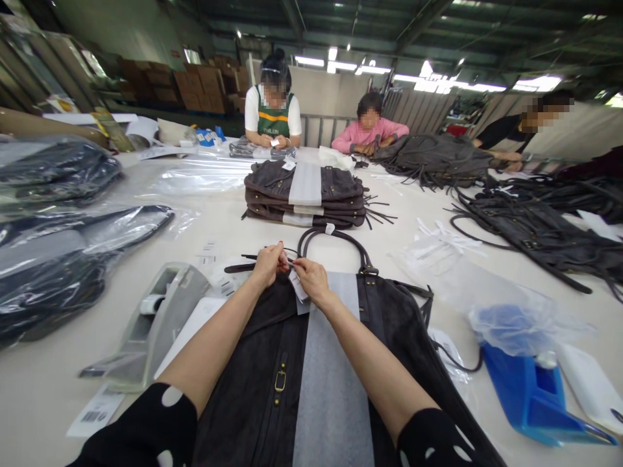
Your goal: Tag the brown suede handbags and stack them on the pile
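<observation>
A: Hands? Left hand (269, 263) and right hand (311, 279) meet at the top edge of the dark suede bag (263, 389), fingertips closed, both pinching a small white tag (296, 285) between them.

B: Bag position? Flat on the white table (43, 389), directly in front of the person, a grey paper strip (331, 389) running down its middle, handle (335, 243) arching away.

A: Surroundings? Grey tape dispenser (150, 324) left of the bag, blue dispenser (530, 395) right. Stack of folded bags (304, 194) beyond. Three people sit at the far edge.
</observation>
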The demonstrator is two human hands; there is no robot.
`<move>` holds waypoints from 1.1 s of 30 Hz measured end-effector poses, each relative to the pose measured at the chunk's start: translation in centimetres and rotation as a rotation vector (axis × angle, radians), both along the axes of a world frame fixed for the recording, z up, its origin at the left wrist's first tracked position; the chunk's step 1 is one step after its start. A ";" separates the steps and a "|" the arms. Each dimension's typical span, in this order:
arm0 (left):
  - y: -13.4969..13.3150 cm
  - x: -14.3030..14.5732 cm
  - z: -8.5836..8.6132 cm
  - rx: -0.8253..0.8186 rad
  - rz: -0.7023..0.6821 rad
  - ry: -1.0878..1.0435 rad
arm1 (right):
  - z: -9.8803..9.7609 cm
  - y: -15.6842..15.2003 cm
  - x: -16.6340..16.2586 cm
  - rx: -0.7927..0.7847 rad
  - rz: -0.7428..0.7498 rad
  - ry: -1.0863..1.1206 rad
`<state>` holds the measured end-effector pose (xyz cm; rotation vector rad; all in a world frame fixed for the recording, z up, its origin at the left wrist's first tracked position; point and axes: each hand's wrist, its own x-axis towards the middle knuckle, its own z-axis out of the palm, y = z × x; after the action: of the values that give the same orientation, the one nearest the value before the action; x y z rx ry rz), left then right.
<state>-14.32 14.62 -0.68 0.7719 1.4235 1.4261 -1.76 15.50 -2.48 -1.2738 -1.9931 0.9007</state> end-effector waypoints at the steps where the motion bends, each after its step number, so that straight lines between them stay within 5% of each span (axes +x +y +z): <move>1: 0.0 -0.1 0.0 -0.001 -0.003 0.010 | -0.2 0.1 0.1 -0.012 -0.016 0.031; 6: -0.4 -0.1 0.4 -0.003 -0.101 0.098 | -0.8 0.4 0.4 -0.078 -0.057 0.163; 13: -1.1 -0.9 1.0 -0.017 -0.477 0.268 | -1.1 0.5 0.8 -0.111 -0.033 0.232; 24: -2.1 -1.4 1.3 -0.038 -0.384 0.107 | -0.5 -1.9 2.0 -0.842 -0.168 0.886; 33: -4.5 -1.1 1.7 -0.086 -0.435 0.151 | 0.7 -3.3 2.1 -1.093 -0.103 0.878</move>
<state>-15.41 10.08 1.06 1.0759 1.3173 0.9840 0.33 12.16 -1.80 -1.0994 -0.6835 2.1583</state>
